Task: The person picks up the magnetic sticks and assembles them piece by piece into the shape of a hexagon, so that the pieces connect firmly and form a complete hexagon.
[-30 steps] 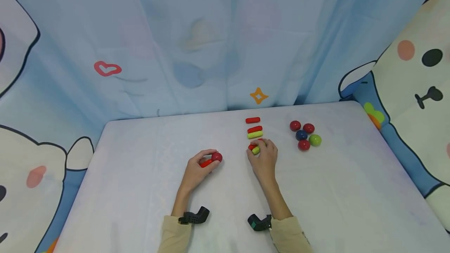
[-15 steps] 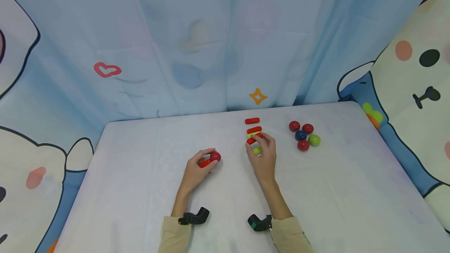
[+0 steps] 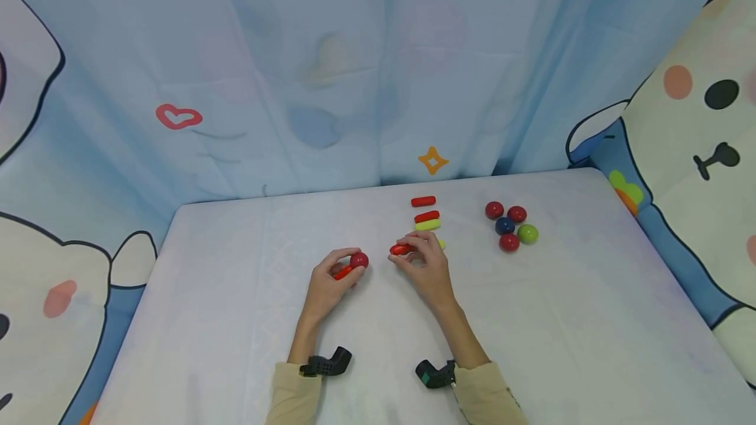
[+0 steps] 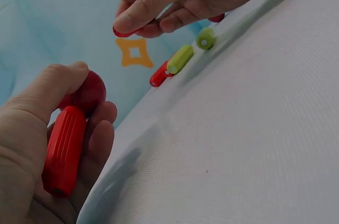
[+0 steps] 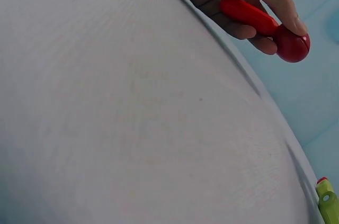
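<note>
My left hand [image 3: 329, 284] holds a red ball [image 3: 359, 260] with a red stick [image 3: 342, 272] joined or pressed against it; the left wrist view shows the thumb on the ball [image 4: 90, 92] and the ribbed stick [image 4: 65, 150] along the fingers. To its right, my right hand [image 3: 430, 274] pinches a red stick [image 3: 401, 250] between thumb and fingertips, above the table. Beyond that hand lie a red stick [image 3: 426, 216] beside a yellow-green one [image 3: 428, 225], and another yellow-green stick [image 3: 442, 244] partly hidden by the hand.
A separate red stick [image 3: 423, 201] lies near the table's far edge. At the right is a cluster of balls: red ones [image 3: 509, 242], a blue one [image 3: 504, 226] and a green one [image 3: 528, 234]. A patterned blue curtain [image 3: 331, 117] hangs behind the white table [image 3: 236, 320].
My right hand has lifted a red stick from beside the yellow-green one and moved left with it, towards my left hand. The left hand has barely shifted.
</note>
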